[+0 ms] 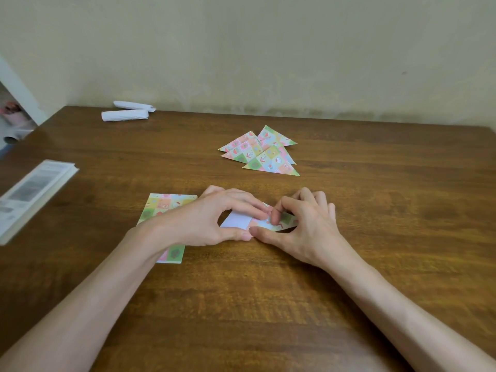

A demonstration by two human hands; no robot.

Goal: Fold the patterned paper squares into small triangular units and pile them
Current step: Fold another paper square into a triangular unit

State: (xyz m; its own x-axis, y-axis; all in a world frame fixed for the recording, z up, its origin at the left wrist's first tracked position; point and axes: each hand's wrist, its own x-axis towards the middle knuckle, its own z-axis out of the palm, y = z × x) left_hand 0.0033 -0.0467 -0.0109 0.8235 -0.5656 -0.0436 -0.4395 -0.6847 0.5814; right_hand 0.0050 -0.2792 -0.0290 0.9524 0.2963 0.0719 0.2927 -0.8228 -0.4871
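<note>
Near the middle of the worktop, a little toward the near edge, both hands meet over one half-folded sheet. Its white underside shows between them, with a patterned flap turned over on the right side.

The left hand arches over the sheet, thumb at the near edge and forefinger at the far one, fingers curled and clamped on the paper. I read that as an anchor, so the sheet cannot slide while a crease is set. The right hand comes in from the other side, thumb laid along the near edge, forefinger bent down with its tip on the flap. That looks like a pinch to line the flap up and press it flat. The two thumb tips nearly touch. How the flap's corner sits is hidden under the hands.

Just left of the sheet, partly under the left wrist, lies the stack of unfolded squares, close by so the next one is an easy reach. Toward the far edge, well apart from the hands, the pile of finished triangles overlaps loosely, kept out of the folding zone, I'd judge. Two rolled white papers rest near the far left corner, and a booklet lies at the left edge. Several units done, more squares waiting: mid-task, I'd say.
</note>
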